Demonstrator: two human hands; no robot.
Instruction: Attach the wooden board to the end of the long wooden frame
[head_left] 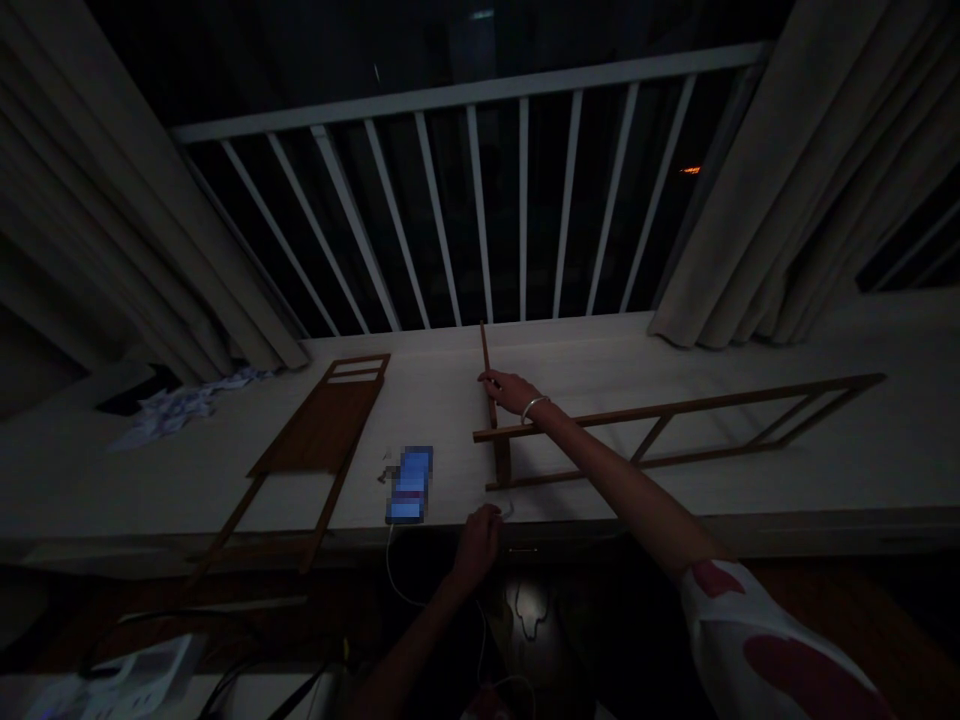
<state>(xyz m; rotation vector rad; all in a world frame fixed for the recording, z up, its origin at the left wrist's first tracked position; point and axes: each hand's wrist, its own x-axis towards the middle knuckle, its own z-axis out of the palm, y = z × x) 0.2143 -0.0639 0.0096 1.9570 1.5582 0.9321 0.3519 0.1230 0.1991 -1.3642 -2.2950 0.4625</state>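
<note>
My right hand is stretched out over the white ledge, its fingers closed on a thin wooden bar that points toward the railing. Beneath my right forearm lies a long wooden frame with crosspieces. Its near left end meets a short wooden crosspiece. At the ledge's front edge my left hand has curled fingers. A small pale object shows by its fingertips; what it is, I cannot tell. To the left of that hand a lit phone lies with a white cable attached.
A wooden panel with legs and slats lies on the ledge at left, its legs overhanging the edge. Small dark pieces lie beside the phone. Crumpled paper is farther left. A white railing and curtains stand behind.
</note>
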